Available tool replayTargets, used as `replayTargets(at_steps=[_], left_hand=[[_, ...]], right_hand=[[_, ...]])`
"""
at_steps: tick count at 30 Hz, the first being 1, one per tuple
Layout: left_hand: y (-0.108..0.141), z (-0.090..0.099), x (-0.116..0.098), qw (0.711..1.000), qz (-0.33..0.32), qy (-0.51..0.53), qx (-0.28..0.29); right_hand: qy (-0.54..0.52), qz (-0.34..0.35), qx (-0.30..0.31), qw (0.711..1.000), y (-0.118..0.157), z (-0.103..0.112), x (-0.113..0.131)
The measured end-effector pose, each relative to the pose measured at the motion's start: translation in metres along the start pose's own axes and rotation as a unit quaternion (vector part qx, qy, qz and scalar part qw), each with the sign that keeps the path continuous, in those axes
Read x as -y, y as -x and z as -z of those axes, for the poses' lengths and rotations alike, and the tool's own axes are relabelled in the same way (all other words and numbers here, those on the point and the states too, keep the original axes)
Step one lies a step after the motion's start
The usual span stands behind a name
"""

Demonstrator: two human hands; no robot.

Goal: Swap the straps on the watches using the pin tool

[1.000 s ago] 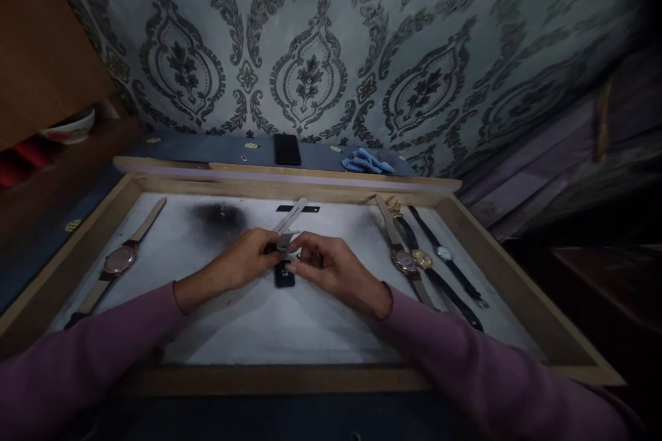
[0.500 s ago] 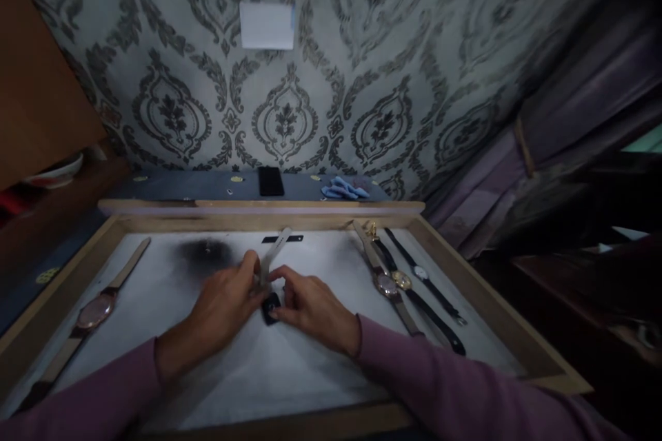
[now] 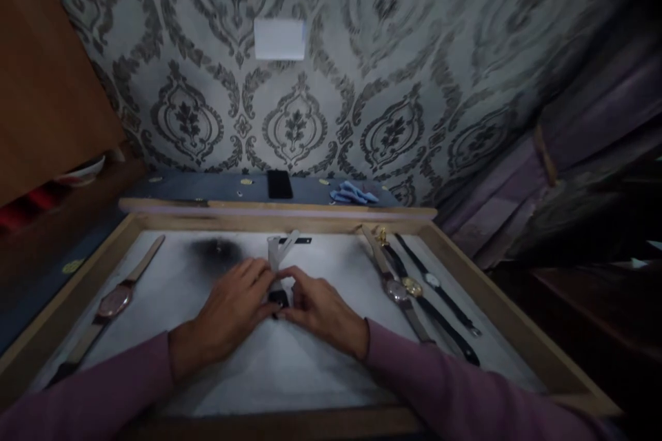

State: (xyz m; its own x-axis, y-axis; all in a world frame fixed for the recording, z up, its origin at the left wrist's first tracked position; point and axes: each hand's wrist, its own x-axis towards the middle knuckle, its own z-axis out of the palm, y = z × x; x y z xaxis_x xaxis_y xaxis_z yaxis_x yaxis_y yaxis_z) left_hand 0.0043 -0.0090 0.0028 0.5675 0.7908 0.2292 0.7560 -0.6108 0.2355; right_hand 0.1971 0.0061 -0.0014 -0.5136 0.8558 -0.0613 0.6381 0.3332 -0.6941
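Observation:
Near the middle of a wooden-framed tray with a white floor, my left hand and my right hand meet with curled fingers. Between their fingertips is a small black watch case, with a pale strap rising from it; both hands grip this watch. Behind it lie another pale strip and a black strap piece. On the left side rests a large watch with a beige strap. Three watches lie at the right: a beige-strapped one, a gold-faced one and a thin black one.
Beyond the tray, a black phone and a crumpled blue cloth lie on a blue surface. A white card is on the patterned wall. An orange-brown panel stands at left, with a bowl beside it; purple curtains hang at right.
The view has shifted, so the scene sits slightly farther right. My left fingers have closed in around the black case, and the pale strap now stands more upright, apart from the strip behind.

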Motion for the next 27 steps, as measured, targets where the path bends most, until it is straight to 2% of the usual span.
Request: replayTargets(at_steps=[3, 10, 14, 19, 24, 27], left_hand=[[-0.001, -0.001, 0.005, 0.998, -0.004, 0.059, -0.011], [-0.006, -0.005, 0.013, 0.984, 0.045, 0.172, -0.003], [-0.009, -0.004, 0.012, 0.979, 0.057, 0.194, 0.006], [-0.014, 0.001, 0.01, 0.975, 0.085, 0.202, 0.029], [-0.016, 0.004, 0.008, 0.974, 0.096, 0.201, 0.043], [-0.014, 0.005, 0.006, 0.976, 0.084, 0.194, 0.044]], right_hand=[[0.012, -0.006, 0.02, 1.0, -0.001, 0.0, 0.0], [0.012, -0.002, 0.046, 0.999, -0.002, 0.004, 0.0], [-0.015, 0.001, 0.065, 0.998, -0.001, 0.005, -0.004], [-0.04, 0.019, 0.057, 0.997, 0.0, 0.007, -0.006], [-0.141, 0.032, 0.112, 0.983, -0.003, 0.016, -0.01], [-0.162, 0.028, 0.113, 0.98, -0.005, 0.017, -0.015]])
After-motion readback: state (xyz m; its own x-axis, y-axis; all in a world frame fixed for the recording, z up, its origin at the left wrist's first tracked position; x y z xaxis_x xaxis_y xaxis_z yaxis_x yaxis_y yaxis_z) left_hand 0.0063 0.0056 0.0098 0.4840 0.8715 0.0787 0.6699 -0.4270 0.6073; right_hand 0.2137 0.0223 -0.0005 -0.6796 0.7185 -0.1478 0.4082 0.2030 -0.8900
